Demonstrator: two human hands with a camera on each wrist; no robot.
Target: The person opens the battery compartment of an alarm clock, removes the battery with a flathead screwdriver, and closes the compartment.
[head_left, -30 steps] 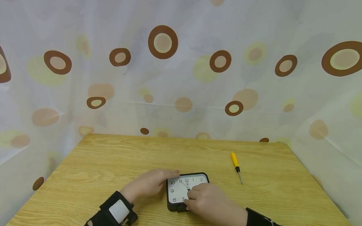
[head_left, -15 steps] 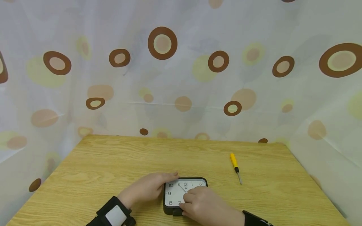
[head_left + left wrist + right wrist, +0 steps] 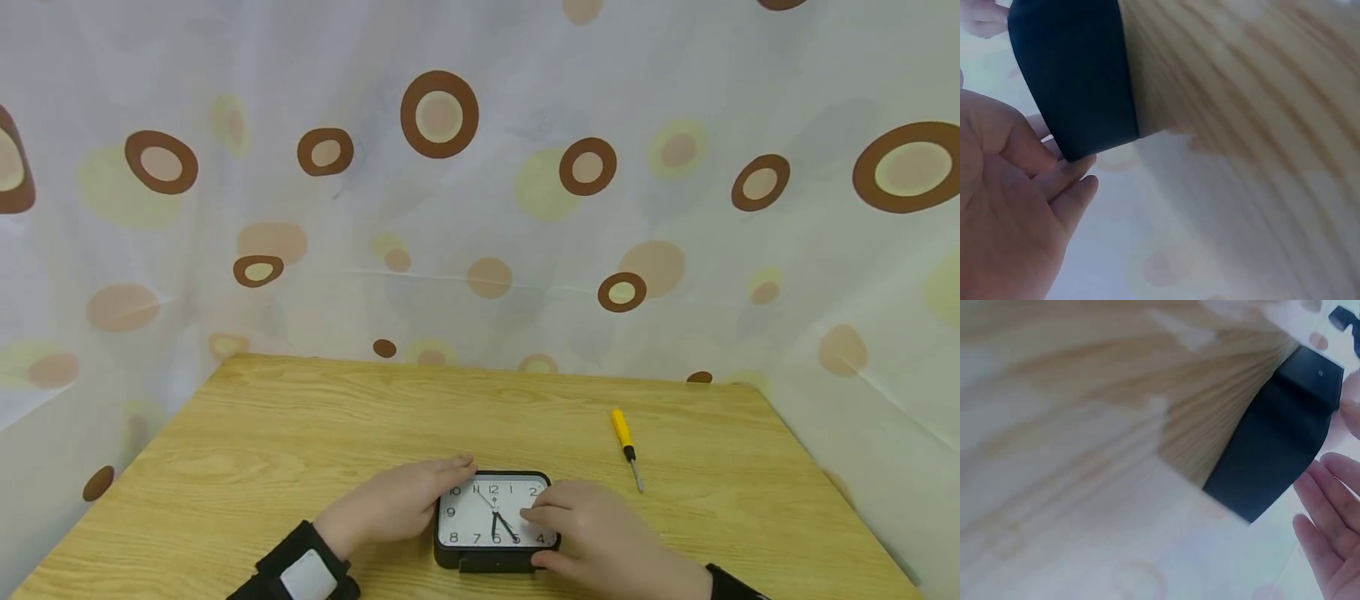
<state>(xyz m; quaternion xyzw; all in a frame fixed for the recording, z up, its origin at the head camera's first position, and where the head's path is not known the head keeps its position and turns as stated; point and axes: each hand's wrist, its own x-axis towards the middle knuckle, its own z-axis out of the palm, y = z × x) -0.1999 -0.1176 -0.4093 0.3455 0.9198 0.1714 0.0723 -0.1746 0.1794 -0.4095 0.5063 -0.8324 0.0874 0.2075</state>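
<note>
A square black-framed alarm clock [image 3: 465, 525] stands tilted back on the table, its white face towards the head camera. Its dark pointers lie near the 5 and 6, and a thin one points towards 11. My left hand [image 3: 393, 500] holds the clock's left side, fingers along the upper corner; in the left wrist view, fingers and thumb meet the edge of the black case [image 3: 1079, 75]. At the clock's right side is my right hand [image 3: 600, 533], fingertips overlapping the face's edge. The right wrist view shows its fingers [image 3: 1325, 494] extended beside the black case [image 3: 1272, 444].
A screwdriver [image 3: 626, 442] with a yellow handle lies on the wooden table [image 3: 337, 417], behind and right of the clock. Around the table's back and sides hangs a pale curtain [image 3: 480, 217] with brown and yellow spots.
My right hand has moved off the middle of the clock face to its right side, uncovering the dark pointers. The clock sits slightly lower in view and straighter; my left hand stays on it.
</note>
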